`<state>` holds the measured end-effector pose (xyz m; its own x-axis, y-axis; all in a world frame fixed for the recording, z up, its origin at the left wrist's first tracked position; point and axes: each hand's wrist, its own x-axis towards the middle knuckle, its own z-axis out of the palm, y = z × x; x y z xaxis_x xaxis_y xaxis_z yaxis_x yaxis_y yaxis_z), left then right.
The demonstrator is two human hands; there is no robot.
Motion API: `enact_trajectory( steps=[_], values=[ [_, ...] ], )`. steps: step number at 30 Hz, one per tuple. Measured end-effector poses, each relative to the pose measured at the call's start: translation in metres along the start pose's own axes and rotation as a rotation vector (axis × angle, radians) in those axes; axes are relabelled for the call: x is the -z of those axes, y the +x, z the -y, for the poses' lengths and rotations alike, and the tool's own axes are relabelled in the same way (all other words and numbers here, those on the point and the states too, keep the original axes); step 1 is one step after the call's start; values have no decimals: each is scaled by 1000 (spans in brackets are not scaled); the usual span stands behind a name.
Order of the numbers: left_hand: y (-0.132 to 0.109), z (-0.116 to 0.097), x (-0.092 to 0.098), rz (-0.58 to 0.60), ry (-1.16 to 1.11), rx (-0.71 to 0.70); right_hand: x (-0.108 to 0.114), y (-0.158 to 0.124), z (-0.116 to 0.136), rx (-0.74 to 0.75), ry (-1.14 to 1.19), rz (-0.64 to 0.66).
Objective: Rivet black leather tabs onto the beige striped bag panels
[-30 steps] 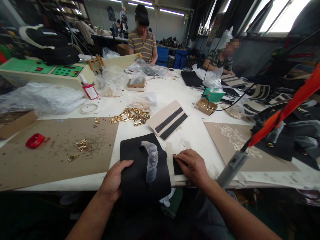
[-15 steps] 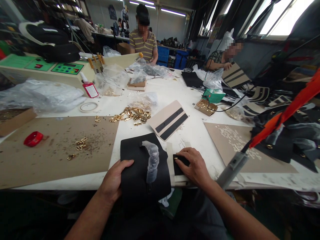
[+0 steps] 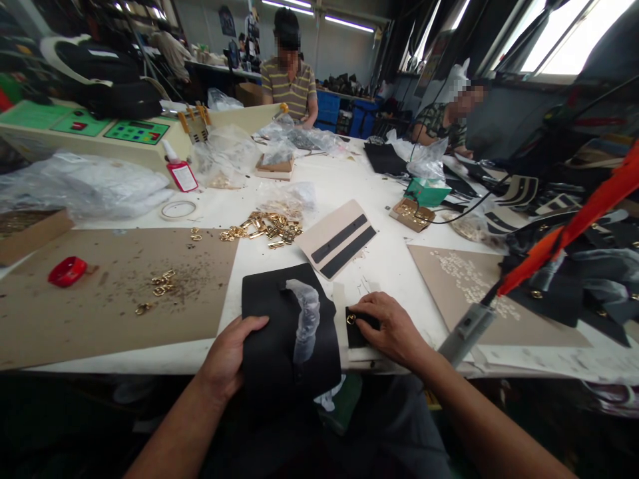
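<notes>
My left hand (image 3: 227, 354) grips the left edge of a black leather-like bag panel (image 3: 273, 313), thumb on top and fingers hidden beneath. Across the panel runs a handle (image 3: 307, 316) wrapped in clear plastic. The panel is tilted up at the table's front edge. To its right, my right hand (image 3: 391, 329) rests over a small black pad (image 3: 357, 338), fingers curled together. At its fingertips is a small gold metal fitting (image 3: 351, 319), lying on or just above the pad. Beyond both hands lies a beige panel (image 3: 337, 239) with two black strips.
Gold buckles (image 3: 272, 227) lie piled mid-table. At left, a brown board (image 3: 114, 319) carries a red tape roll (image 3: 68, 271) and loose hardware. At right, another board (image 3: 479, 319) holds small pale pieces, beside an orange-wrapped pole (image 3: 564, 246). Two co-workers sit across the table.
My right fingers have shifted slightly, and more of the gold fitting shows. My left hand and the panel barely moved. The co-worker at right has lowered a striped beige panel.
</notes>
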<state>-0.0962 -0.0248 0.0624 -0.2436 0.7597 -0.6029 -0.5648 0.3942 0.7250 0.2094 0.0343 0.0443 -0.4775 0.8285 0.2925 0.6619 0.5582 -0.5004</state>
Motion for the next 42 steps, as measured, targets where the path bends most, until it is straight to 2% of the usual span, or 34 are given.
enact_trajectory(
  steps=[7,11,16,23,29,33,42],
  values=[
    [-1,1,2,31,16,-2,18,22,6,53,-67,219],
    [1,1,3,48,5,-1,22,27,15,48,-159,258],
    [1,1,4,46,1,10,18,23,30,-51,-330,244],
    [0,-1,1,40,1,13,8,17,32,-108,-383,176],
    [2,1,3,37,10,19,17,14,19,-59,-211,192],
    [2,1,3,33,20,29,13,10,10,-21,-98,193],
    [2,2,2,33,13,15,5,2,6,148,-237,124]
  ],
)
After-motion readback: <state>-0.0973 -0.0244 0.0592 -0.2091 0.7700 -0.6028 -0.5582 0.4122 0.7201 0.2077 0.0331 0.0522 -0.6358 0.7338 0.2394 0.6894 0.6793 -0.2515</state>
